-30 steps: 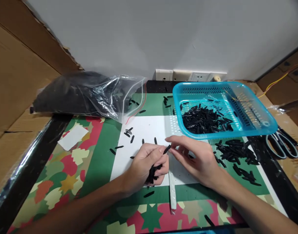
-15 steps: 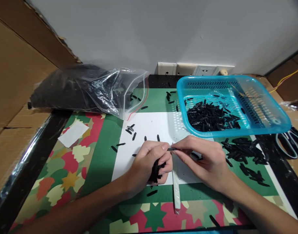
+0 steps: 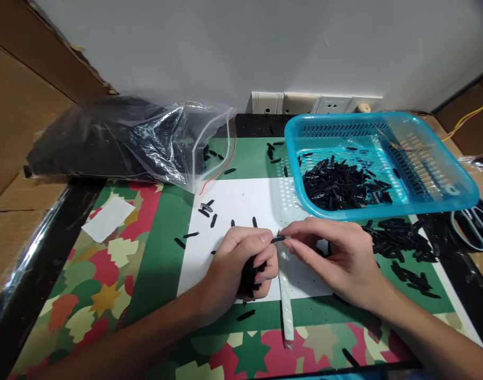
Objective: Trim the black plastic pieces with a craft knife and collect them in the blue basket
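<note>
My left hand (image 3: 245,258) is closed around a bunch of small black slivers (image 3: 249,277), some poking out under its fingers. Between its thumb and forefinger sits one end of a single black sliver (image 3: 279,239). The thumb and forefinger of my right hand (image 3: 332,253) pinch or touch the other end of that sliver. Both hands hover over a white paper sheet (image 3: 241,198). Beneath them lies a narrow white wrapped stick (image 3: 286,311), its upper part partly hidden. Loose black slivers (image 3: 213,220) are scattered on the paper.
A blue plastic basket (image 3: 384,214) at the right holds a heap of black slivers and some wooden sticks. More slivers (image 3: 403,240) lie before it, beside scissors (image 3: 469,229). A clear zip bag (image 3: 146,142) of black material lies back left. A white paper piece (image 3: 108,218) is nearer.
My right fingertips have drawn slightly away from the left ones, showing more of the sliver between them. The view has shifted a little.
</note>
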